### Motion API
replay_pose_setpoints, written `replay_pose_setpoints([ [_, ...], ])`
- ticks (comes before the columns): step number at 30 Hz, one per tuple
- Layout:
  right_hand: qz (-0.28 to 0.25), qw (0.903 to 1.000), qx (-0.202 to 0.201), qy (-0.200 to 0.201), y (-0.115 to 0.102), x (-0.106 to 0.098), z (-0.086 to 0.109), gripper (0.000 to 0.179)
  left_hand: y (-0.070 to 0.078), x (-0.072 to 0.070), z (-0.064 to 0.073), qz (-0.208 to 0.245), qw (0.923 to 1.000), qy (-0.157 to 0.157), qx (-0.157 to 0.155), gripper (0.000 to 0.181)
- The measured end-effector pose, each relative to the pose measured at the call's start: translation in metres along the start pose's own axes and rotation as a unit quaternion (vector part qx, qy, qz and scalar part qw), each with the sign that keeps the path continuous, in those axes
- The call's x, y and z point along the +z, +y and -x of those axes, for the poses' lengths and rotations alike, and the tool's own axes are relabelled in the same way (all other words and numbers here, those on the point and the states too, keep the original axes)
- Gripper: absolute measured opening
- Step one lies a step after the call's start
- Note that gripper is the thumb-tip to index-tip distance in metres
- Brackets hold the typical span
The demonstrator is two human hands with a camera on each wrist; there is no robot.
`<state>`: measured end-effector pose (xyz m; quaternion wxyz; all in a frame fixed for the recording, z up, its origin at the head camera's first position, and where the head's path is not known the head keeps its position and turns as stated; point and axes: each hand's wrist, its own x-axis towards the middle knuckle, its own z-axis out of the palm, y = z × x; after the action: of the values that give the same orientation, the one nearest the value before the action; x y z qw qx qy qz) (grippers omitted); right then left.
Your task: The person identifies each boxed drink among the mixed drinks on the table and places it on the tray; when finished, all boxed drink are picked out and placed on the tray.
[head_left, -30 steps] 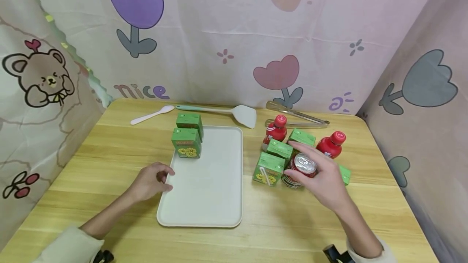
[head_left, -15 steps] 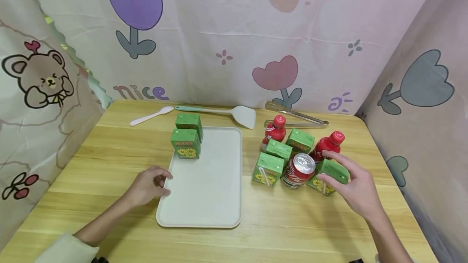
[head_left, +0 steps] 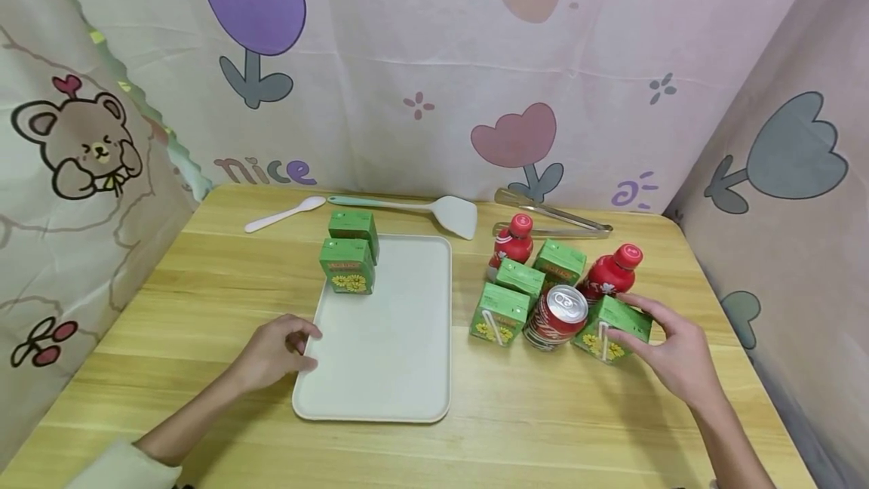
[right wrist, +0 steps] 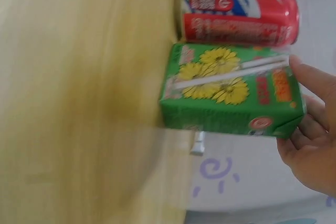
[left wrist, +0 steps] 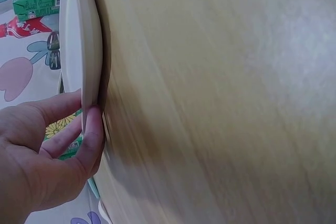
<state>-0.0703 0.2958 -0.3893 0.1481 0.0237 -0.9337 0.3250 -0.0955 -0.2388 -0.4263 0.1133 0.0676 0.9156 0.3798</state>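
My left hand [head_left: 270, 353] pinches the left rim of a white tray [head_left: 387, 361]; the left wrist view shows thumb and fingers on both sides of that rim [left wrist: 90, 51]. With my right hand [head_left: 679, 357] I hold the top of a green drink carton [head_left: 604, 342], thumb at the straw side and fingers behind. In the right wrist view this carton [right wrist: 226, 87] has yellow flowers and a white straw. Just left of it stands a red soda can [head_left: 557, 319]. Two green cartons [head_left: 348, 270] stand at the tray's far left corner.
Several more green cartons [head_left: 498, 315] and two red bottles [head_left: 614, 270] cluster around the can. Along the back lie a pale spoon [head_left: 285, 215], a white spatula [head_left: 455, 216] and metal tongs [head_left: 557, 217]. Patterned cloth [head_left: 407, 36] hangs behind the table.
My right hand has moved right, from over the can to the carton at the cluster's right end, and has closed on its top. The left hand stays at the tray's rim.
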Motion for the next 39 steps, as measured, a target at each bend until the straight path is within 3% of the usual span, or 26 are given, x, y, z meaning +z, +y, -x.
replay_pose_setpoints([
  [13,-0.055,0.9984,0.000,-0.013,0.014,0.003,0.000,0.050,0.000,0.004,0.004,-0.007,0.9998,-0.003,-0.016,0.034],
  [21,-0.064,0.9975,0.021,-0.018,0.016,0.005,0.000,0.048,0.000,0.004,0.007,-0.001,0.9999,-0.005,-0.013,0.036],
  [39,-0.062,0.9974,0.030,-0.022,0.002,-0.004,0.005,0.050,-0.002,0.003,0.006,-0.005,0.9999,-0.012,0.001,0.035],
])
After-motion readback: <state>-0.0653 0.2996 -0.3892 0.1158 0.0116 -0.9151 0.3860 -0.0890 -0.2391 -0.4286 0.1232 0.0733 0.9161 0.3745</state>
